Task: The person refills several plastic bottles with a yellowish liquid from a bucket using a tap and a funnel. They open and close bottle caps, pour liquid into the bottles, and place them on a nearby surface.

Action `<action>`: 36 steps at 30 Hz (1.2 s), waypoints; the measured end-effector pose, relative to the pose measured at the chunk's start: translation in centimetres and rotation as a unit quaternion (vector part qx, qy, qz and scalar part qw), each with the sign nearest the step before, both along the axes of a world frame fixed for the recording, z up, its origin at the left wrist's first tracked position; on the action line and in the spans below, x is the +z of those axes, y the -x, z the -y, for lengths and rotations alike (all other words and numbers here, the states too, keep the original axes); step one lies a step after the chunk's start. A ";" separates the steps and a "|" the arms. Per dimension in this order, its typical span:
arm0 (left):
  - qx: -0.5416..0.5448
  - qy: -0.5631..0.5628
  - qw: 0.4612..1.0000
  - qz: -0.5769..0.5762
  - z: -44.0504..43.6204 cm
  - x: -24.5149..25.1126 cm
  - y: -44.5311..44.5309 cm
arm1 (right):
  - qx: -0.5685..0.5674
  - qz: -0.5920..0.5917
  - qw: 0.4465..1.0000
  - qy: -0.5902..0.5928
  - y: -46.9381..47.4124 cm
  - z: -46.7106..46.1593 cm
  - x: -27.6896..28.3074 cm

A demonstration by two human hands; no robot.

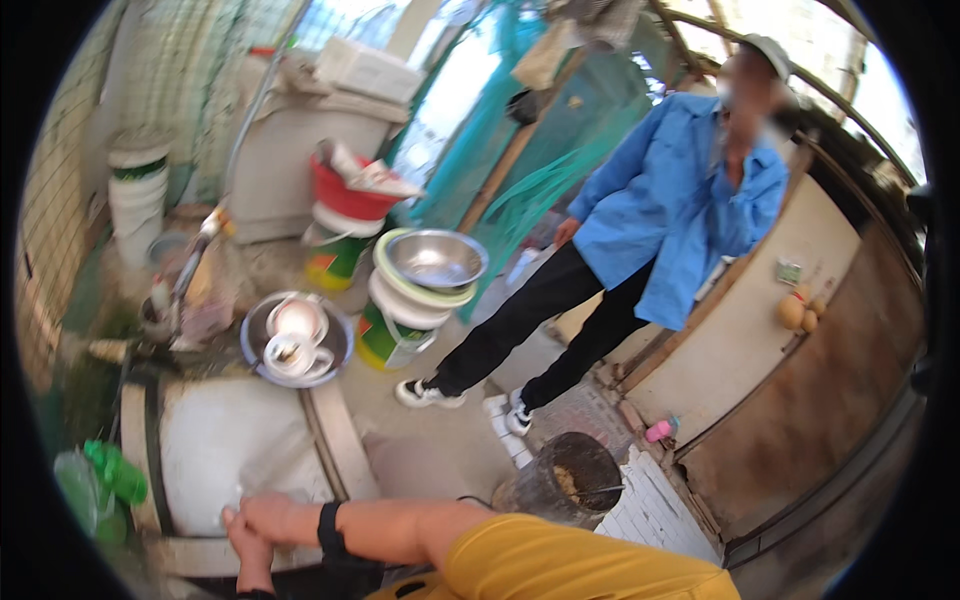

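My right hand (276,517) and my left hand (249,541) meet low in the view, over the near edge of a pale square sink (217,442). The right hand overlaps the left, and blur hides whether anything is between the fingers. A faint, see-through blurred shape shows just above them. Beyond the sink's far edge stands a metal basin (259,360) holding white enamel-looking cups (289,354) and a bowl (298,316). A green plastic bottle (116,471) is to the left of the sink.
A person in a blue shirt (652,202) stands ahead. Right of my arm is a dark bucket (525,484) with yellowish contents. Stacked basins (439,259) rest on a bucket (397,337). A red basin (352,191) sits farther back. A tap pipe (193,255) rises at left.
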State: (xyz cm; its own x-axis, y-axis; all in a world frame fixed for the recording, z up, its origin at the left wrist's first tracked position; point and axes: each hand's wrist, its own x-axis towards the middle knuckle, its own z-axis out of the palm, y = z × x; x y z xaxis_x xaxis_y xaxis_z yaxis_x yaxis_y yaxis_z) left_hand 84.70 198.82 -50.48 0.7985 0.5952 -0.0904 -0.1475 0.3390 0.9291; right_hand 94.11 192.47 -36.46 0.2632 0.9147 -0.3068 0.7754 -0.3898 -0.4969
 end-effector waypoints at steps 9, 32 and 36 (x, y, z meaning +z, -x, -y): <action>0.029 -0.305 0.913 -0.269 0.8 5.3 1.3 | 0.018 0.031 0.997 0.073 -1.3 -0.5 2.4; -0.014 -0.387 0.878 -0.281 -1.0 9.1 0.2 | -0.183 -0.059 0.981 -0.036 -6.1 0.8 0.1; -0.006 -0.394 0.872 -0.291 -2.2 9.2 -0.8 | -0.146 -0.068 0.986 0.032 -7.4 2.6 -2.4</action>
State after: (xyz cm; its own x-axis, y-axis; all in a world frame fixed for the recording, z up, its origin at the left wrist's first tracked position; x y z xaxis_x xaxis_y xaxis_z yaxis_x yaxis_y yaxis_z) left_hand 85.46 201.00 -41.29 0.7607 0.6473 -0.0488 0.4255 -0.4404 0.7905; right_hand 101.48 189.87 -38.88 0.4649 0.7836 -0.4122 0.5535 -0.6205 -0.5555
